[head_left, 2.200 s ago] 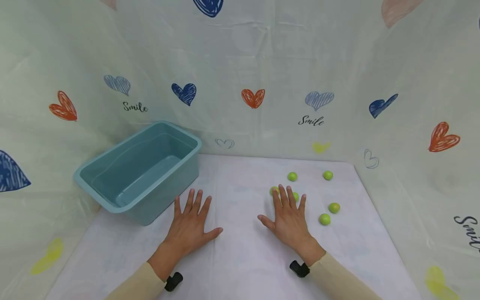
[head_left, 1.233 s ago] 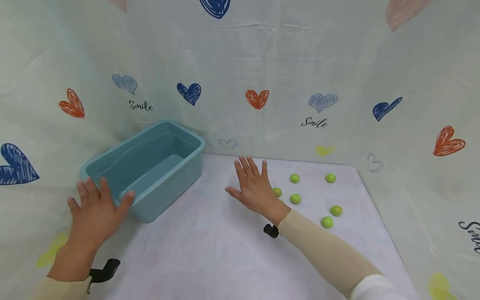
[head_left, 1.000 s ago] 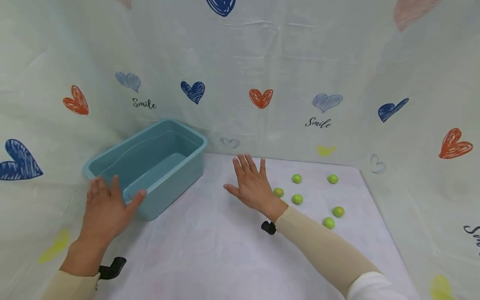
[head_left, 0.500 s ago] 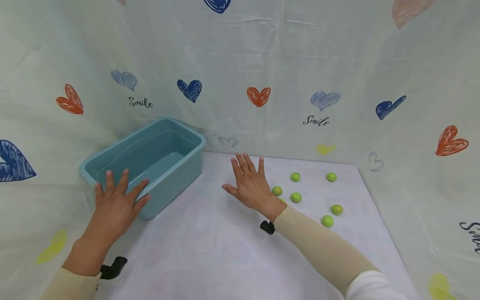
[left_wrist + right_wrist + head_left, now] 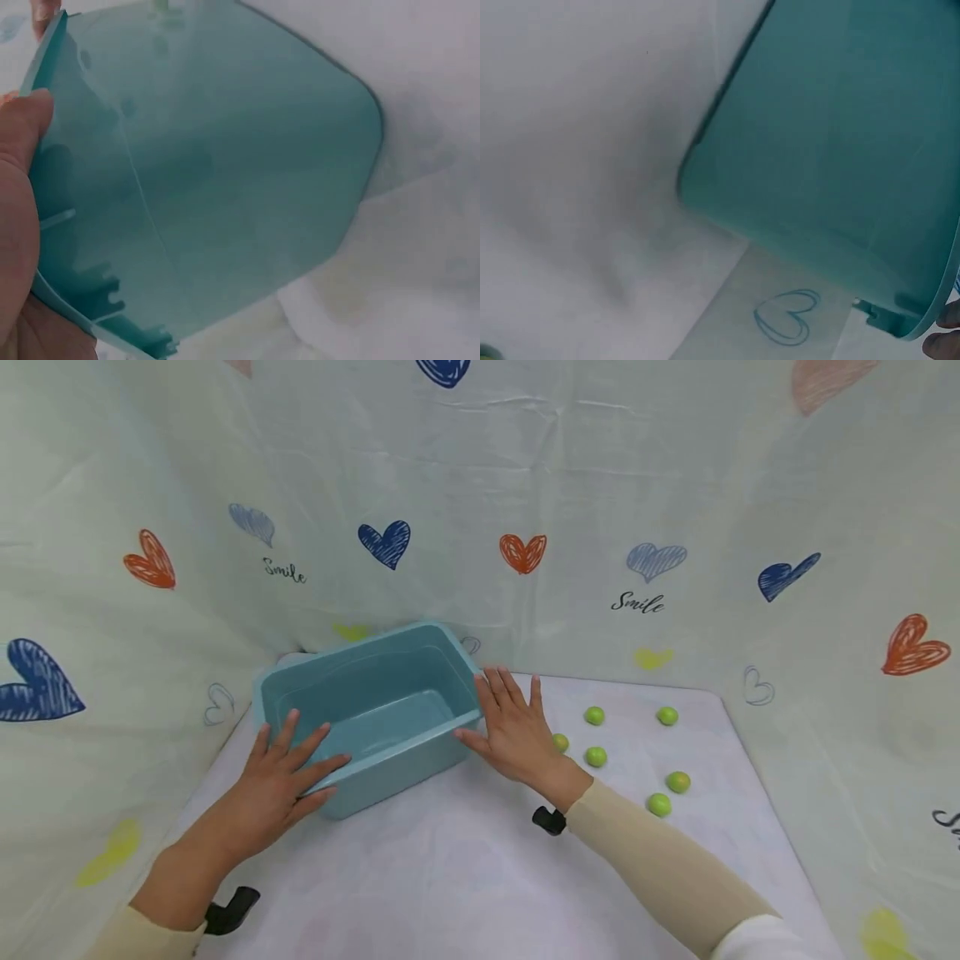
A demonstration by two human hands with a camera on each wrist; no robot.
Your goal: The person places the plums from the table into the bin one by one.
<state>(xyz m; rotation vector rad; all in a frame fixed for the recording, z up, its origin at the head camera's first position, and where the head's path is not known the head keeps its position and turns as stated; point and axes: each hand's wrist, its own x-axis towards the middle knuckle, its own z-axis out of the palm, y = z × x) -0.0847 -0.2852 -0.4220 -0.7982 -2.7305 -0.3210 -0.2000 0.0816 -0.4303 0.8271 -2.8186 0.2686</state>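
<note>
A blue-green plastic tub (image 5: 408,774) stands on the white-covered table, turned at a slant, its inside bare. My left hand (image 5: 262,802) lies across its near left corner, fingers spread and straight over the rim. The left wrist view shows that hand (image 5: 16,202) against the rim, beside the tub's outer wall (image 5: 225,172). At the tub's right end my right hand (image 5: 517,739) has its straight fingers at the rim corner. In the right wrist view only fingertips (image 5: 943,343) show beside the rim of the tub (image 5: 825,150).
Several small green balls, perhaps limes, lie right of my right hand, among them one near the front (image 5: 659,804) and one at the back (image 5: 667,716). One is partly hidden by that hand (image 5: 560,742). A heart-printed sheet (image 5: 585,527) hangs behind the table (image 5: 480,877).
Both hands left the tabletop; the left went to the tub's near end, the right moved leftward. The tub has since shifted right and turned, reaching my right hand. The green balls stayed put.
</note>
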